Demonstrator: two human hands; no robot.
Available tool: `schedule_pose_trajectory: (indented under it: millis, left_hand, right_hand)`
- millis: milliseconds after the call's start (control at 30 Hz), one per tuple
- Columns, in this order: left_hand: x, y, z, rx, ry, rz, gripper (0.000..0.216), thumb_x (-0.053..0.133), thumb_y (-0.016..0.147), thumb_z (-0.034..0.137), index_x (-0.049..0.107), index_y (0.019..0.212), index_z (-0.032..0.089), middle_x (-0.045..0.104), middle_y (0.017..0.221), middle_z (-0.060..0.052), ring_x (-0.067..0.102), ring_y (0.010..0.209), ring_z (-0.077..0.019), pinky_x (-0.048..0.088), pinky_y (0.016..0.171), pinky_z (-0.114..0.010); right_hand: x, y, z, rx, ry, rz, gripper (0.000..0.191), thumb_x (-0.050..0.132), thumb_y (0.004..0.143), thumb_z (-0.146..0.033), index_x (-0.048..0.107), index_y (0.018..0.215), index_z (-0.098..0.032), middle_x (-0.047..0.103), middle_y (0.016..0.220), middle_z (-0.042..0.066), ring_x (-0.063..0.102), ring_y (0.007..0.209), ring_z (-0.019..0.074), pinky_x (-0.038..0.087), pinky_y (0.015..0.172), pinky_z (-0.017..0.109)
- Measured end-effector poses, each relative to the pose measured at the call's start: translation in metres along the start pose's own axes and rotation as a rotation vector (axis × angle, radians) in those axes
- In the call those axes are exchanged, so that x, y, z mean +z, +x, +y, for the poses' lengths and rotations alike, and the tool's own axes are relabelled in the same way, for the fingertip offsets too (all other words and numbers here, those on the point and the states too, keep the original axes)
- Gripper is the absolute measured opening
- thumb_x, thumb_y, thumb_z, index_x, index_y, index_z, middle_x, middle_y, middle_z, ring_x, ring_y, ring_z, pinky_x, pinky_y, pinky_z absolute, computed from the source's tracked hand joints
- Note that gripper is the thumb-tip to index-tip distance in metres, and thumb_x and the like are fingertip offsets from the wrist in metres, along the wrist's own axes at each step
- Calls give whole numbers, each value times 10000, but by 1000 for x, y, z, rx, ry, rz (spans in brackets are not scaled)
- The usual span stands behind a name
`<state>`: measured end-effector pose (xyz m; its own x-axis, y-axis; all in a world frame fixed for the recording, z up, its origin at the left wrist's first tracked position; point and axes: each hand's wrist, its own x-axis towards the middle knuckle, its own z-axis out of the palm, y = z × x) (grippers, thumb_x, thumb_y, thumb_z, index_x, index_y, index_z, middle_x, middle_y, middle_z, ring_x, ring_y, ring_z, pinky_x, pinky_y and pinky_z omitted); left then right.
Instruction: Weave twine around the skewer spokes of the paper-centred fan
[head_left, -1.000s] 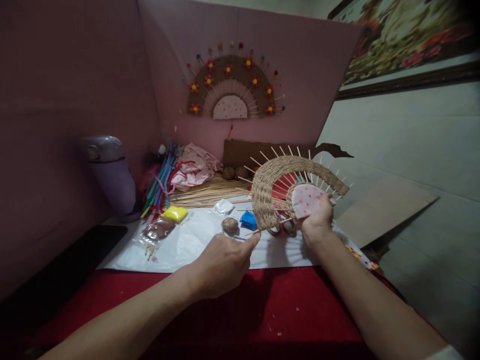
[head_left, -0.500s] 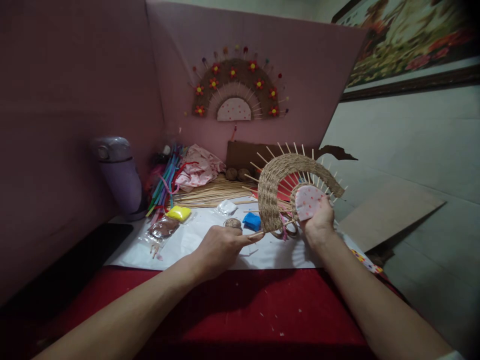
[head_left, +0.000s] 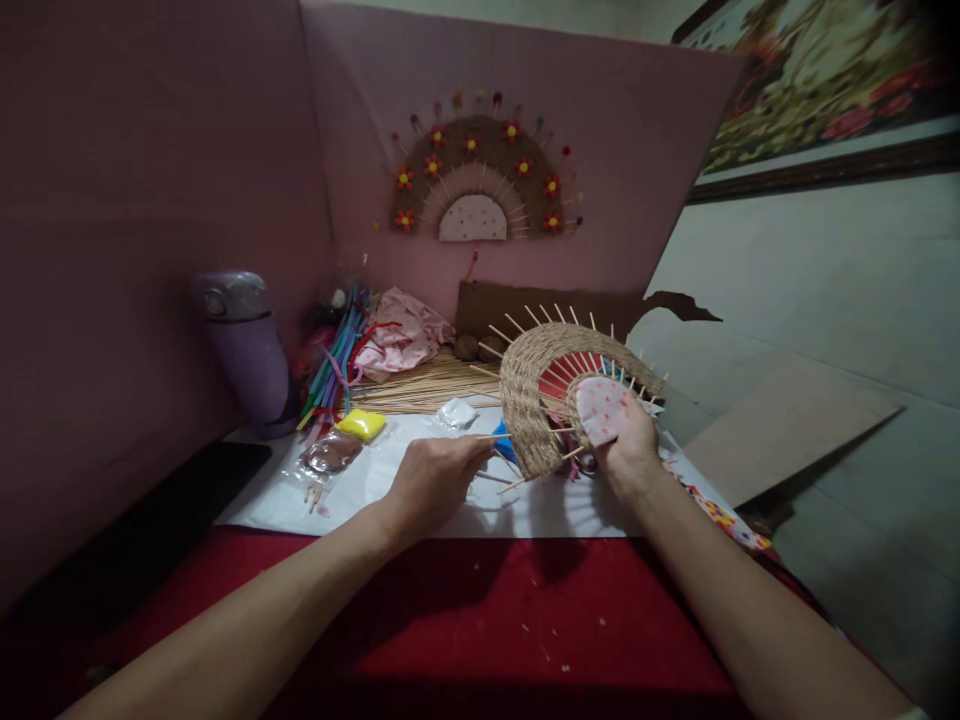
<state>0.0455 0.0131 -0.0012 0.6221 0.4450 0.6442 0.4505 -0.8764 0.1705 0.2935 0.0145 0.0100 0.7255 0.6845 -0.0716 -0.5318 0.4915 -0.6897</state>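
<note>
My right hand (head_left: 634, 450) grips the pink dotted centre of a half-round woven fan (head_left: 534, 385) made of brown twine wound over wooden skewers, holding it up above the white sheet (head_left: 390, 485). My left hand (head_left: 435, 478) is closed in a pinch at the tip of one skewer sticking out of the fan's left edge. A blue clay block (head_left: 504, 443) lies just behind that hand, mostly hidden by the fan.
A finished fan with red flowers (head_left: 480, 180) hangs on the pink board. On the table lie a purple flask (head_left: 244, 345), coloured pipe cleaners (head_left: 334, 360), a skewer bundle (head_left: 420, 385), yellow clay (head_left: 361, 425), brown clay (head_left: 330, 452) and pink cloth (head_left: 405, 335). Red cloth (head_left: 525, 620) covers the near edge.
My left hand moved up from the lowest skewer to a higher one on the fan's left edge. The fan tilted and shifted slightly left and down.
</note>
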Motion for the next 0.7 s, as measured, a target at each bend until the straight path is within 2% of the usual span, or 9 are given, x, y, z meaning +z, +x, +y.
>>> schedule_pose_trajectory:
  millis: [100, 200, 367, 600, 700]
  left_hand:
    - [-3, 1, 0, -35, 112, 81, 326, 429, 897, 330, 624, 711, 147, 629, 577, -20, 567, 518, -113, 359, 507, -217]
    - [-7, 1, 1, -20, 222, 156, 375, 477, 867, 366, 570, 575, 149, 569, 477, -9, 494, 433, -101, 276, 471, -230]
    - [-15, 3, 2, 25, 266, 214, 373, 495, 860, 378, 558, 573, 148, 578, 491, -8, 495, 453, -96, 265, 492, -237]
    - [-18, 4, 3, 19, 225, 212, 363, 475, 871, 380, 556, 601, 152, 584, 535, 0, 508, 496, -93, 294, 515, -235]
    - [-18, 4, 1, -15, 206, 195, 359, 473, 873, 368, 575, 608, 148, 587, 535, -4, 517, 507, -101, 296, 517, -238]
  right_hand:
    - [2, 0, -1, 15, -13, 70, 281, 347, 891, -275, 595, 840, -154, 659, 703, 0, 627, 627, 119, 539, 618, 272]
    - [1, 3, 0, -12, -9, 105, 235, 374, 882, -257, 587, 844, -165, 657, 713, -11, 627, 634, 107, 537, 599, 242]
    - [-5, 10, 2, -16, -30, 145, 206, 398, 878, -255, 581, 866, -162, 660, 740, -6, 632, 647, 108, 538, 561, 228]
    - [-5, 13, 3, -34, -58, 185, 189, 446, 862, -262, 575, 926, -139, 664, 766, 8, 632, 667, 115, 539, 588, 239]
    - [-3, 8, 2, -23, -60, 159, 207, 436, 867, -272, 587, 908, -137, 666, 755, 11, 631, 679, 119, 542, 624, 251]
